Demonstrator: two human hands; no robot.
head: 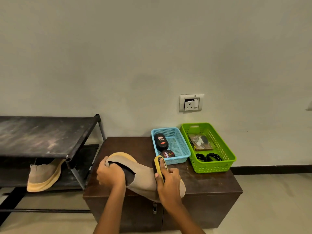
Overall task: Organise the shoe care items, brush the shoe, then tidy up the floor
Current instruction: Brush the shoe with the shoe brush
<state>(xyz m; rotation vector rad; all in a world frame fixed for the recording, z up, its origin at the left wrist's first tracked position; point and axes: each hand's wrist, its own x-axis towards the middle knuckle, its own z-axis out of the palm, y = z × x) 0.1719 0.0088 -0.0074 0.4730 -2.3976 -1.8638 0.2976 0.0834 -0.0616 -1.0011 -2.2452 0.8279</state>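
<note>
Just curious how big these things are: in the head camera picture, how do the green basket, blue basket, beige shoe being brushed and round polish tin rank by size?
1. Beige shoe, though it lies nearer the camera
2. Green basket
3. Blue basket
4. Round polish tin

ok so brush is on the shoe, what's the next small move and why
Probably draw the yellow-backed brush along the tan upper toward the toe. The right hand presses it against the slip-on shoe near mid-upper, while the left hand steadies the heel collar on the brown cabinet. The polish items already sit in the blue basket.
</note>
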